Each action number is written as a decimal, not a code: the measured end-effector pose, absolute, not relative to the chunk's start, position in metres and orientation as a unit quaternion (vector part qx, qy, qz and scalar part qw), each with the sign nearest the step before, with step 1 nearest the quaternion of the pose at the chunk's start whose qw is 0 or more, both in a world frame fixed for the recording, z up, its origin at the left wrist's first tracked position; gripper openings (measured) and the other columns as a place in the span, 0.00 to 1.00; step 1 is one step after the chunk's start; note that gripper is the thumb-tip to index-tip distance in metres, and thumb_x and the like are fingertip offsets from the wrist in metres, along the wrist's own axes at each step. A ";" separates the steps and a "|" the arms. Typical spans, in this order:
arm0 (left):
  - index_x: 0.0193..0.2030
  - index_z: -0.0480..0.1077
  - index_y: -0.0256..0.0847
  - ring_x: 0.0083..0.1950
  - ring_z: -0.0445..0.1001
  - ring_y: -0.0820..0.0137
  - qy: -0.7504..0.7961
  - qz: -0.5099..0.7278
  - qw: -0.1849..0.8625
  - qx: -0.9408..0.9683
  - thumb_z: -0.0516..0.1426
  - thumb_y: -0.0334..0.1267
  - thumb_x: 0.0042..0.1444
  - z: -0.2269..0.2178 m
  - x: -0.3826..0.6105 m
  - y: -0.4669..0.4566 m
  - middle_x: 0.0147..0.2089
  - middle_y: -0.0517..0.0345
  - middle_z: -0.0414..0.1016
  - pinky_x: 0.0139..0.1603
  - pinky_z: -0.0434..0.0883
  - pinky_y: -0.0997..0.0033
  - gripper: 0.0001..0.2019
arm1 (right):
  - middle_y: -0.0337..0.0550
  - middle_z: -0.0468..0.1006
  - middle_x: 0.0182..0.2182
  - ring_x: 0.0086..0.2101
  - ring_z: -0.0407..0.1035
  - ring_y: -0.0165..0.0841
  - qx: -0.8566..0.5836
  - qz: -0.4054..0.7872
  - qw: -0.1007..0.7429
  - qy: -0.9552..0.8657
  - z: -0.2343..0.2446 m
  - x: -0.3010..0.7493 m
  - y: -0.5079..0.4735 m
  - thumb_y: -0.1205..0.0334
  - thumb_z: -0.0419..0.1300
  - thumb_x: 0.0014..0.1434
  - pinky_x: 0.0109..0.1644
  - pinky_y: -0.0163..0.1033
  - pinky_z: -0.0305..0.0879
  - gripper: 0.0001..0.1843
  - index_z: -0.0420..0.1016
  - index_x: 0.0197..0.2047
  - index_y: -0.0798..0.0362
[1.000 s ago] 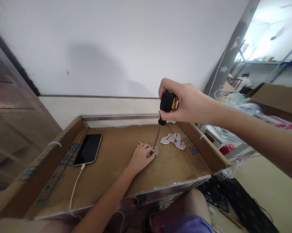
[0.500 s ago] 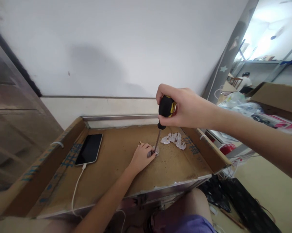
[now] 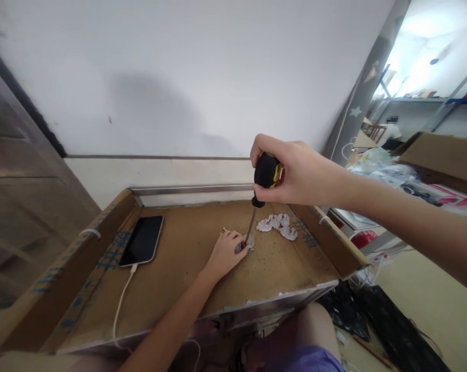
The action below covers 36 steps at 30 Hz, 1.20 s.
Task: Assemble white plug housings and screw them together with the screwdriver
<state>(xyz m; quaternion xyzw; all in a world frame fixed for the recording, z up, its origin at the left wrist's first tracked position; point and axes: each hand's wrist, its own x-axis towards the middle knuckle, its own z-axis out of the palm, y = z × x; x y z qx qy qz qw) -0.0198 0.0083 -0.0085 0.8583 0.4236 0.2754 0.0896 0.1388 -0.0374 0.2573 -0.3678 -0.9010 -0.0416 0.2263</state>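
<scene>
My right hand [image 3: 291, 170] is wrapped round the black and yellow handle of a screwdriver [image 3: 267, 171]. Its thin shaft slants down, with the tip at a small clear, wavy-edged piece [image 3: 251, 244] on the cardboard. Closed over that piece, my left hand [image 3: 227, 251] presses it down from the left, and the fingers hide much of it. To the right lie several similar clear pieces [image 3: 288, 233] with small brownish posts sticking up from them.
A black-screened phone [image 3: 143, 240] lies at the left with a white cable [image 3: 120, 307] plugged in. The cardboard-lined tabletop [image 3: 179, 289] has raised side flaps. At the right are plastic bags [image 3: 376, 160] and an open box [image 3: 442, 155]; a person [image 3: 391, 133] sits farther back.
Both hands and the screwdriver stay in nearly the same place. The view has shifted very slightly; no thing has visibly been taken up or let go.
</scene>
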 end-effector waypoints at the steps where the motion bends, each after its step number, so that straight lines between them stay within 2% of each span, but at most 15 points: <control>1: 0.30 0.69 0.40 0.42 0.68 0.66 0.426 0.273 0.091 0.858 0.55 0.38 0.56 -0.008 -0.020 0.008 0.37 0.57 0.72 0.48 0.64 0.63 0.06 | 0.32 0.66 0.25 0.24 0.56 0.21 -0.366 -0.040 0.226 -0.902 0.257 0.139 -0.037 0.65 0.58 0.47 0.30 0.30 0.53 0.13 0.59 0.36 0.52; 18: 0.32 0.69 0.41 0.43 0.68 0.66 0.427 0.270 0.103 0.857 0.56 0.37 0.56 -0.007 -0.020 0.007 0.38 0.58 0.73 0.49 0.63 0.63 0.04 | 0.34 0.68 0.26 0.24 0.57 0.22 -0.355 -0.045 0.227 -0.906 0.253 0.139 -0.035 0.62 0.58 0.48 0.30 0.31 0.54 0.12 0.59 0.36 0.52; 22: 0.32 0.70 0.41 0.42 0.68 0.66 0.423 0.275 0.100 0.858 0.55 0.38 0.56 -0.008 -0.020 0.008 0.38 0.58 0.73 0.49 0.64 0.62 0.05 | 0.36 0.68 0.24 0.23 0.58 0.25 -0.448 -0.120 0.175 -0.868 0.256 0.137 -0.035 0.52 0.57 0.52 0.28 0.33 0.51 0.14 0.62 0.36 0.52; 25: 0.32 0.70 0.41 0.43 0.69 0.66 0.415 0.287 0.098 0.858 0.55 0.38 0.56 -0.010 -0.021 0.008 0.38 0.58 0.73 0.50 0.63 0.62 0.05 | 0.41 0.69 0.24 0.24 0.60 0.30 -0.532 -0.209 0.118 -0.812 0.263 0.139 -0.034 0.42 0.52 0.54 0.28 0.35 0.48 0.22 0.65 0.38 0.53; 27: 0.32 0.70 0.42 0.43 0.69 0.66 0.414 0.288 0.098 0.858 0.55 0.38 0.56 -0.010 -0.022 0.008 0.38 0.58 0.73 0.51 0.63 0.62 0.05 | 0.45 0.72 0.28 0.26 0.62 0.32 -0.529 -0.190 0.102 -0.821 0.268 0.143 -0.034 0.44 0.52 0.54 0.29 0.36 0.51 0.22 0.65 0.42 0.54; 29: 0.32 0.70 0.42 0.43 0.69 0.66 0.414 0.287 0.099 0.858 0.55 0.38 0.56 -0.010 -0.022 0.008 0.38 0.58 0.73 0.51 0.63 0.61 0.05 | 0.46 0.74 0.34 0.28 0.64 0.31 -0.494 -0.116 0.092 -0.857 0.272 0.146 -0.035 0.50 0.54 0.53 0.31 0.36 0.54 0.21 0.64 0.47 0.53; 31: 0.31 0.69 0.42 0.43 0.69 0.66 0.413 0.289 0.101 0.858 0.55 0.38 0.56 -0.009 -0.022 0.008 0.38 0.58 0.73 0.50 0.63 0.62 0.05 | 0.45 0.74 0.34 0.29 0.64 0.31 -0.481 -0.084 0.081 -0.869 0.274 0.146 -0.037 0.51 0.55 0.53 0.31 0.36 0.55 0.19 0.65 0.46 0.52; 34: 0.32 0.69 0.42 0.43 0.69 0.66 0.415 0.289 0.102 0.857 0.54 0.38 0.56 -0.008 -0.022 0.007 0.38 0.58 0.73 0.49 0.64 0.62 0.05 | 0.47 0.73 0.29 0.28 0.64 0.34 -0.522 -0.168 0.063 -0.834 0.274 0.142 -0.044 0.44 0.50 0.56 0.29 0.37 0.52 0.21 0.69 0.39 0.54; 36: 0.31 0.69 0.42 0.43 0.69 0.66 0.419 0.283 0.103 0.857 0.54 0.38 0.56 -0.006 -0.021 0.006 0.38 0.58 0.72 0.49 0.63 0.62 0.05 | 0.47 0.73 0.31 0.27 0.64 0.33 -0.507 -0.187 0.066 -0.839 0.273 0.140 -0.048 0.45 0.51 0.56 0.29 0.37 0.52 0.21 0.68 0.41 0.54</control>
